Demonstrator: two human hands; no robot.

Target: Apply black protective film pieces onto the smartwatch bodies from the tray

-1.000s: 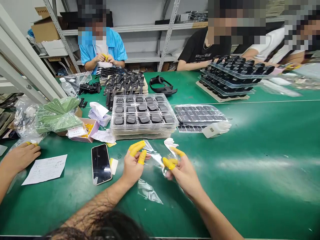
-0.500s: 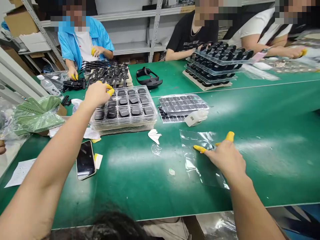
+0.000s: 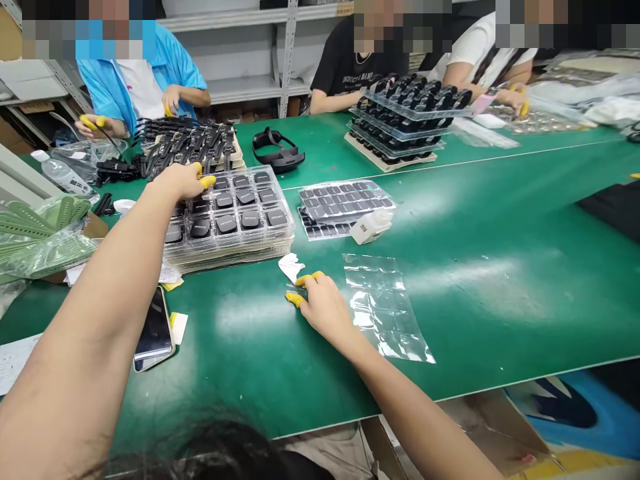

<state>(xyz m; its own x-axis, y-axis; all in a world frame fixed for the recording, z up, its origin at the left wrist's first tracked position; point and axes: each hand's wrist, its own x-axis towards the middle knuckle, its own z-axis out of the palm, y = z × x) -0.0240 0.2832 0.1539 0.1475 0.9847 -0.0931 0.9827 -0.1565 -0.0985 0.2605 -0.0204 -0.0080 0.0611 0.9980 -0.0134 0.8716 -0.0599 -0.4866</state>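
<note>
My left hand [image 3: 181,180] reaches out over the far left corner of a stack of clear trays [image 3: 280,237] that hold black watch bodies [image 3: 249,218]. Its yellow-capped fingers are curled down on a cell, and what they grip is hidden. My right hand [image 3: 320,305] rests on the green table [image 3: 500,267] nearer to me. Its capped thumb and finger pinch at a small clear film scrap beside a crumpled white paper bit [image 3: 290,265]. A flat clear plastic bag [image 3: 385,307] lies just right of that hand, untouched.
A phone [image 3: 155,330] lies at the left. Sheets of black pads [image 3: 345,200] and a small white bottle [image 3: 371,227] sit behind the bag. Green straps in a bag [image 3: 40,233], black straps [image 3: 190,143], stacked trays [image 3: 400,120] and three seated co-workers are farther off.
My right hand let go of the clear bag and moved left to the small film scrap. My left hand stays stretched out over the watch tray, lowered slightly. The view shifted right.
</note>
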